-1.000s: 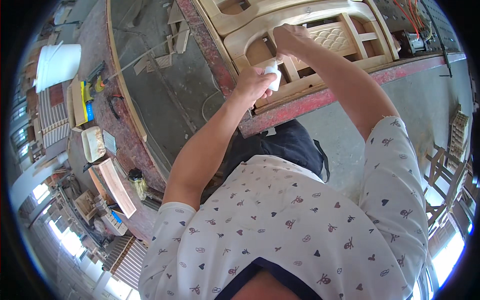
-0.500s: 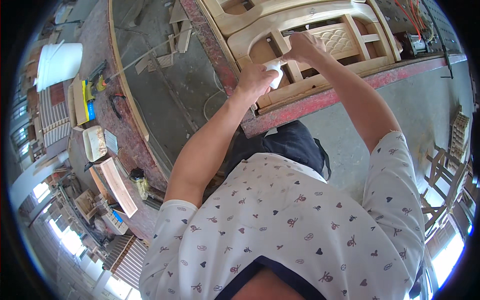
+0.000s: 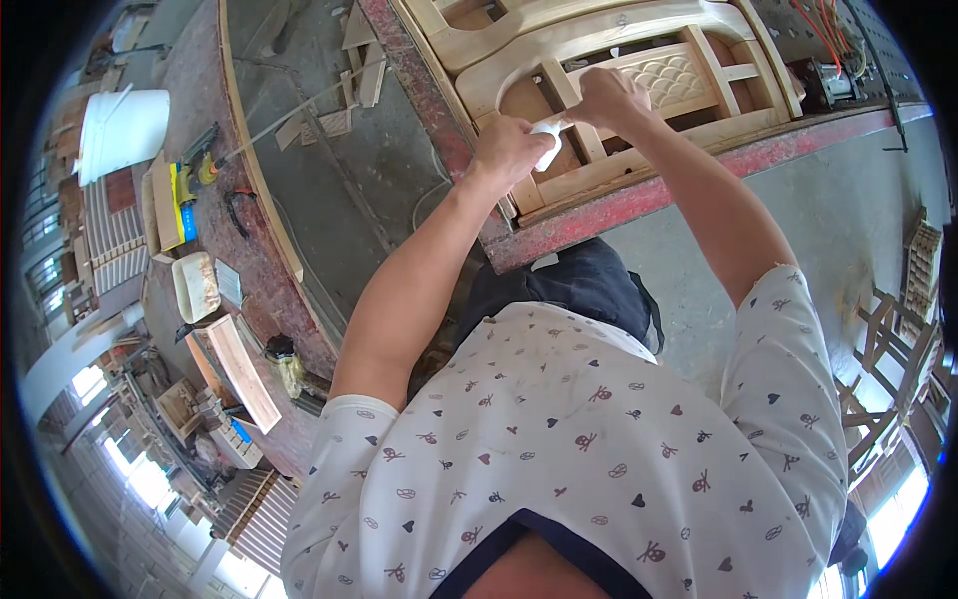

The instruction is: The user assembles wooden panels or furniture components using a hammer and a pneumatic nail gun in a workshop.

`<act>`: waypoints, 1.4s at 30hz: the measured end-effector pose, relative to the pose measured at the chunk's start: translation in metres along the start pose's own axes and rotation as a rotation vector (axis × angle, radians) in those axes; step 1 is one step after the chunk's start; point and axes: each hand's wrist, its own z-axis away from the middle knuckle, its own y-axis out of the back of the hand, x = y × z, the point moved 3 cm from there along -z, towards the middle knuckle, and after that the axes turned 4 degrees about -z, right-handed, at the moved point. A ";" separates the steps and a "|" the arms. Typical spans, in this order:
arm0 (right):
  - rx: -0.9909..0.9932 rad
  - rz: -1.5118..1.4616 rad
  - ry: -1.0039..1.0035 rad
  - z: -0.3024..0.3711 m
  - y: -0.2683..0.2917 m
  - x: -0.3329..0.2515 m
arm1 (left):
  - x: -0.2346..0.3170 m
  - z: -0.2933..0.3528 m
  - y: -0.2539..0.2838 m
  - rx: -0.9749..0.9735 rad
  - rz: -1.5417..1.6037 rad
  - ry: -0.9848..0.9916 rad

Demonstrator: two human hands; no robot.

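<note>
White piece mostly hidden inside left hand; can't tell what it is. Wooden chair frame cut off at top edge.

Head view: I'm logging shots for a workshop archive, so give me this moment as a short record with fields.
Setting: woodworking shop
Left hand: grips a small white piece
Right hand: on the frame's slat, touching the white piece's end
Work: unfinished wooden chair frame lying on a red-edged bench
Frame detail: carved scale-pattern panel
Elsewhere: white bucket, far left
</note>
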 end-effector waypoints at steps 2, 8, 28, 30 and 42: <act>0.027 -0.034 -0.029 0.006 -0.008 0.005 | 0.000 -0.001 0.002 -0.008 0.005 -0.002; 0.165 -0.249 -0.192 0.031 -0.034 0.015 | 0.006 0.000 0.016 -0.077 -0.108 -0.006; 0.616 -0.426 0.406 0.165 -0.070 -0.014 | 0.029 -0.014 0.034 -0.200 -0.456 -0.186; 0.646 -0.399 0.411 0.166 -0.075 -0.016 | 0.034 -0.016 0.033 -0.216 -0.486 -0.210; 0.638 -0.431 0.395 0.162 -0.081 -0.016 | 0.042 -0.026 0.032 -0.239 -0.591 -0.234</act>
